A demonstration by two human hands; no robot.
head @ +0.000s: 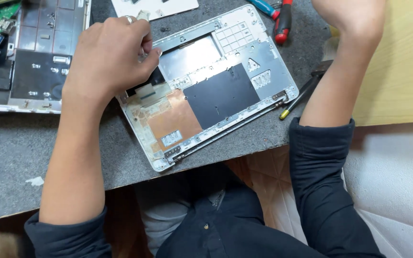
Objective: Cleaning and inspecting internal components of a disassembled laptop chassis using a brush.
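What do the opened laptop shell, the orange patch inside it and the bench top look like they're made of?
Laptop shell: likely white moulded plastic, going by its matte rim with small clips and screw posts. Orange patch: probably copper foil or copper-coloured film, flat, thin and faintly shiny. Bench top: a grey speckled mat, rubber or felt-like, dull and grainy. The left hand rests on the shell's edge.

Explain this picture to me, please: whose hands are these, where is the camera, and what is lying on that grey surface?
There is one view, from a camera worn on the person's head, looking down at their own bare hands. The left hand pinches something small at the edge of an opened white laptop shell lying inside-up on a grey mat. What it pinches is hidden. The right hand is raised at the top edge; whether it holds anything cannot be seen. Nearby lie a second opened laptop case, red-handled pliers and a screwdriver.
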